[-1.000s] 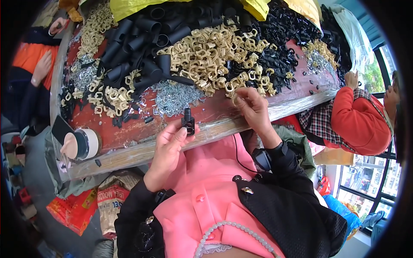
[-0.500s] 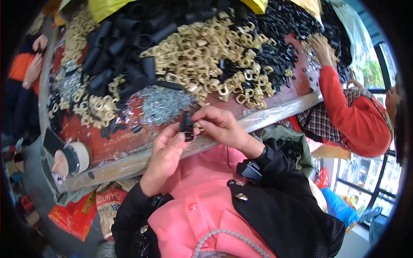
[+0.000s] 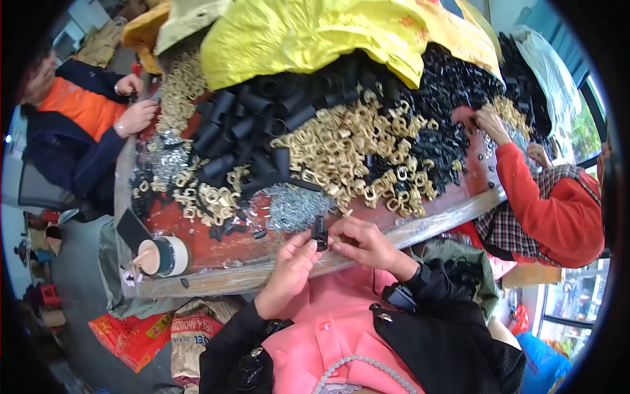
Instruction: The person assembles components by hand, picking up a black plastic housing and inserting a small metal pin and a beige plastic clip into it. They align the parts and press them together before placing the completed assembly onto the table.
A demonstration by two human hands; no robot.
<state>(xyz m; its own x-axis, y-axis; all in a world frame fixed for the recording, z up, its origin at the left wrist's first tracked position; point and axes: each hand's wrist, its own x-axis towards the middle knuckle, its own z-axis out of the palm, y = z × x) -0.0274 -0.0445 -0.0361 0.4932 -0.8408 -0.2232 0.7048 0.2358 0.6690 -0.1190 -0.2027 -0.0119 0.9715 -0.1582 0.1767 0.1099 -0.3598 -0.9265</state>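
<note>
Near the table's front edge, my left hand [image 3: 293, 264] is closed on a small black plastic part [image 3: 320, 228], held upright between thumb and fingers. My right hand [image 3: 365, 244] is beside it, thumb and fingers pinched together at the part's right side. Whatever those right fingertips hold is hidden. Just beyond my hands is a heap of small silver metal pieces [image 3: 294, 207]. Behind it spreads a large pile of beige ring-shaped pieces [image 3: 348, 154], next to black tubes [image 3: 239, 125].
Small black pieces [image 3: 453, 82] cover the far right, below a yellow sack [image 3: 308, 39]. A round tape-like roll [image 3: 172, 255] stands at the front left corner. Co-workers sit at both sides: one in an orange top [image 3: 85, 108], one with a red sleeve [image 3: 535, 197].
The view has tilted up, showing more of the far table and the co-worker at left. My hands stay together at the black part. The small gold-coloured bit at my right fingertips no longer shows.
</note>
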